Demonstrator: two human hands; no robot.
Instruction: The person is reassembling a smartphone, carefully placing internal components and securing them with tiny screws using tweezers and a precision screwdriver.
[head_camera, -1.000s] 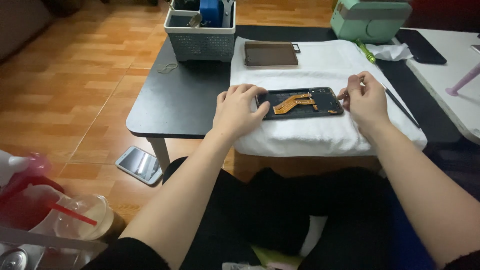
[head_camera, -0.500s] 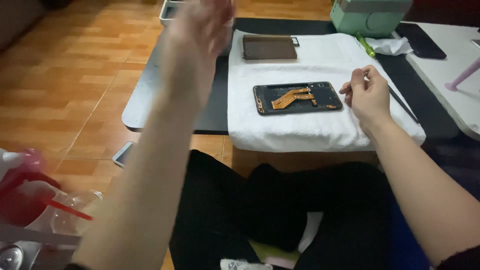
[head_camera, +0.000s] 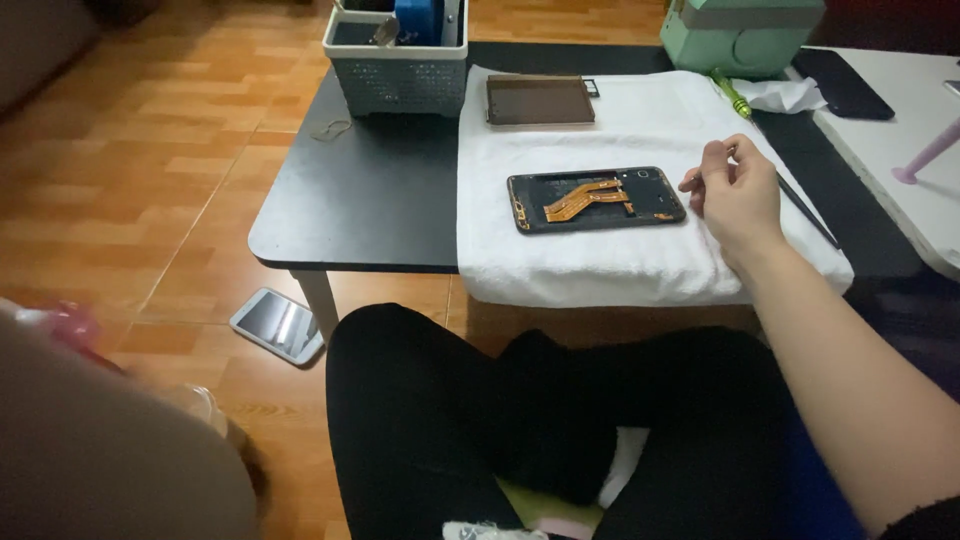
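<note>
I see a black table (head_camera: 370, 200) with a white towel (head_camera: 620, 260) spread over its right half. A grey basket (head_camera: 400, 75) stands at the far edge, and a green box (head_camera: 745, 35) sits far right. On the towel lies an opened tablet (head_camera: 595, 198), orange ribbon cables showing, with its screen panel (head_camera: 540, 99) farther off. My right hand (head_camera: 738, 195) rests on the towel just right of the tablet, fingers pinched together on a thin tool (head_camera: 800, 205). My left arm is a blur near left; its hand's state I cannot tell. A phone (head_camera: 278, 325) lies on the floor.
</note>
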